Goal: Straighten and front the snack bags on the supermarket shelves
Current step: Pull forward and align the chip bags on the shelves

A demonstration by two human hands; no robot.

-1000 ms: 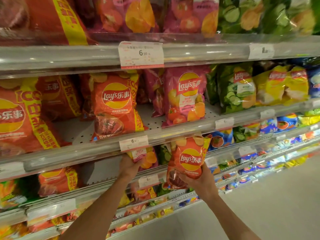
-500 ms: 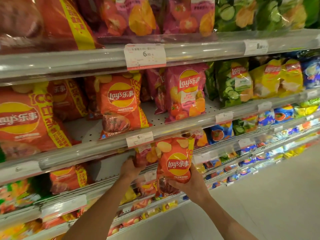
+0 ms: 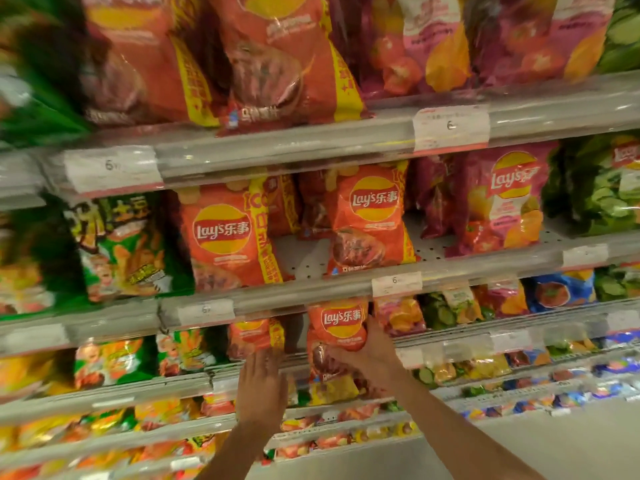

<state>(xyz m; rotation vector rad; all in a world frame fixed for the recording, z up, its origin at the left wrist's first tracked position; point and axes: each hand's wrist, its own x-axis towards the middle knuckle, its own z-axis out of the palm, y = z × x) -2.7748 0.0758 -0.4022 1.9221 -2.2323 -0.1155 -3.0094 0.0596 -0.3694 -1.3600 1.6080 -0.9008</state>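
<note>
Head view: right hand (image 3: pixel 372 355) grips an orange chip bag (image 3: pixel 337 332) on the shelf (image 3: pixel 450 336) (logo facing out); left hand (image 3: pixel 261 386) hovers nearby, fingers relaxed.

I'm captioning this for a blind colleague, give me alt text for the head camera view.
A person's right hand grips a small orange Lay's bag at a supermarket shelf, while the left hand reaches toward the shelf edge beside it. Rows of chip bags fill the shelves above.

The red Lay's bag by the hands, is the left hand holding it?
No, the right hand grips the red Lay's bag; the left hand is beside it, fingers straight.
</note>
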